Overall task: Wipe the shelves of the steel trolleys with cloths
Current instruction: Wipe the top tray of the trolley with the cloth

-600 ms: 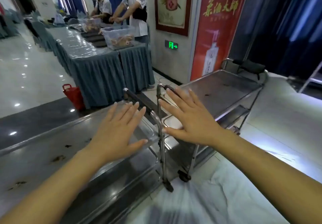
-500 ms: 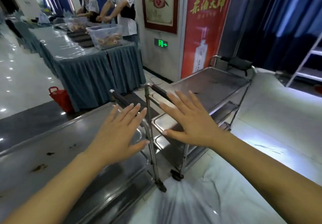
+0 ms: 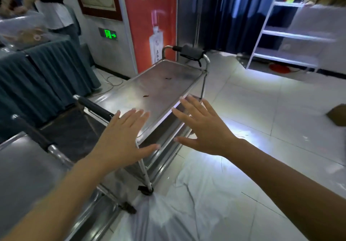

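Two steel trolleys stand end to end. The far trolley [image 3: 159, 83] has a shiny top shelf with a few dark specks and a dark cloth [image 3: 191, 52] draped over its far handle. The near trolley [image 3: 22, 165] fills the lower left. My left hand [image 3: 121, 139] is held flat with fingers straight, in the air over the near end of the far trolley. My right hand [image 3: 204, 128] is spread the same way just off that trolley's right edge. Neither hand holds anything.
A table with a blue-grey skirt [image 3: 43, 75] and a person at it are on the left. A red banner [image 3: 151, 21] hangs on the wall behind. White shelving [image 3: 292, 34] stands at the right. A white sheet [image 3: 196, 203] lies on the tiled floor, a cardboard piece [image 3: 337, 117] at far right.
The view has swung to the right, bringing the far trolley to the centre and the white shelving into view. Both hands stay spread and empty.
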